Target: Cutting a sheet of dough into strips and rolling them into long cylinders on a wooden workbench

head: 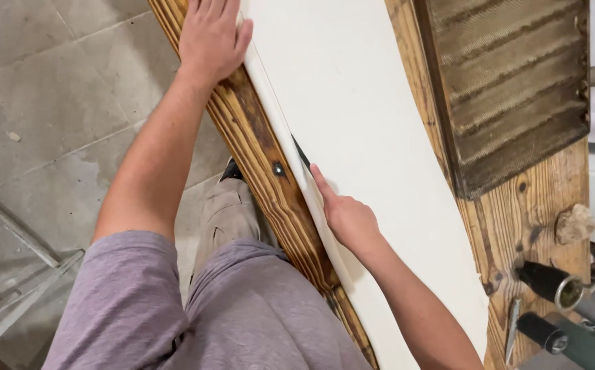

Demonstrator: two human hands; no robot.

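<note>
The white panel point(359, 137) lies flat along the wooden surface point(537, 205), running from the top of the view down toward the person's body. Its near long edge sits against a dark-stained, burnt-grain beam point(256, 151) that borders the surface. The panel looks smooth, matte and thin, with a slight lip or second layer showing along that edge.

As a judgement, the work is at a fitting or aligning stage: the panel is laid in place, but both hands are on its near edge, so it does not look settled or fastened. No tool is in either hand.

The right hand point(347, 218) rests on the panel edge, fingers point(321, 183) extended and held together, pressed into the seam between panel and beam; it clamps nothing. The left hand point(210, 35) lies palm down farther up, fingers flat and close together across the beam and the panel's edge.

A dark bolt head point(278, 168) sits in the beam between the hands. Beyond the panel, a ribbed, rust-brown metal sheet point(517, 89) lies on the pale, knotty wood. At the lower right are dark cylindrical tool parts point(551, 282) and a rough stone-like lump point(574, 223). Below is a grey tiled floor point(57, 103) with a pale metal frame point(9, 274).
</note>
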